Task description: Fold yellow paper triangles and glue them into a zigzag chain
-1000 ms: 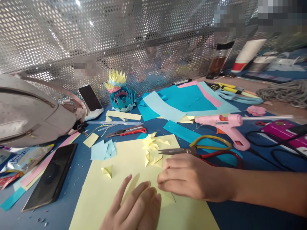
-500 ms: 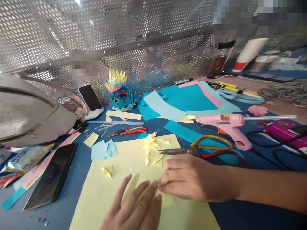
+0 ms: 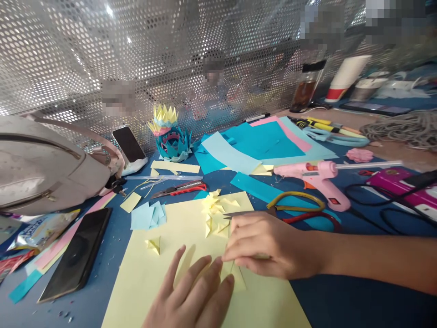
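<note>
A small piece of yellow paper [image 3: 239, 279] lies on a large pale yellow sheet [image 3: 133, 282], partly covered by my fingers. My left hand [image 3: 194, 294] rests flat with its fingers spread, the fingertips touching the piece's left side. Curled into a pinch at its upper edge is my right hand [image 3: 269, 246]; the fingers hide most of the fold there. Just beyond, several folded yellow paper triangles [image 3: 213, 205] sit in a cluster. A single folded triangle [image 3: 153, 245] is off to the left. Scissors [image 3: 297, 202] lie behind my right hand, their blades partly covered.
A pink glue gun [image 3: 317, 175] and blue paper sheets [image 3: 269, 141] lie farther back. Left are a phone [image 3: 78, 255], light blue paper pieces [image 3: 148, 215] and a red utility knife [image 3: 184, 187]. A folded-paper model [image 3: 172, 136] stands near the perforated metal screen [image 3: 170, 54].
My right hand has rotated slightly, and its thumb has shifted right along the yellow paper piece, showing more of it. My left hand stays nearly in place. The view has shifted a little.
</note>
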Demonstrator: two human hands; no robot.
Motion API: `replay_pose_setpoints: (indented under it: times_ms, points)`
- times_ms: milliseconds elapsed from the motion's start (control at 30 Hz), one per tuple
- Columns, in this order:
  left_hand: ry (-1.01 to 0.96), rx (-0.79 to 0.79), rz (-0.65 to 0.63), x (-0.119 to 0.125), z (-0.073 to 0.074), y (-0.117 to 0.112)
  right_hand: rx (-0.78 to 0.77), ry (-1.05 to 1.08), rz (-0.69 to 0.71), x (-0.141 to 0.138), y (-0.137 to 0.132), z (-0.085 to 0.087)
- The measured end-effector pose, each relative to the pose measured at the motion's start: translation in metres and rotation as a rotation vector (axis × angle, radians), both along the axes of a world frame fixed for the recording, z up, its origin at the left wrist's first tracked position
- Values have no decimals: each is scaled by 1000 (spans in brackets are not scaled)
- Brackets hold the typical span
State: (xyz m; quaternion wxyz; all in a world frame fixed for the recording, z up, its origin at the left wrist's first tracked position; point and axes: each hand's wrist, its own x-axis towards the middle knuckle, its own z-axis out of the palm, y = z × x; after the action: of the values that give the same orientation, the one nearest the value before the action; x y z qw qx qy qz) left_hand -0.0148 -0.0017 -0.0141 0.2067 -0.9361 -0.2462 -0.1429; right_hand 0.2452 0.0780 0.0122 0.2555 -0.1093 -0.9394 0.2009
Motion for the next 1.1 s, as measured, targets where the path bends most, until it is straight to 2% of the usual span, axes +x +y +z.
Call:
replay_pose_setpoints:
  times_ms: [67,267,667,867,1000,1100]
  points:
    - [15,-5,-8,-1,0,0,-20,20,-14,0,1,0]
    - [26,-13,-14,-4,1,-1,123,-61,31,1,1,2]
    - [19,-22,-26,-4,4,1,76,-78,51,1,2,-1]
    - [-8,-34,-26,-3,4,1,-26,-75,29,0,-1,5]
    - [-8,-41,-21,-2,3,0,-182,-14,-94,0,1,7]
    - [-39,-71,-8,-2,4,-1,-158,22,-113,1,1,5]
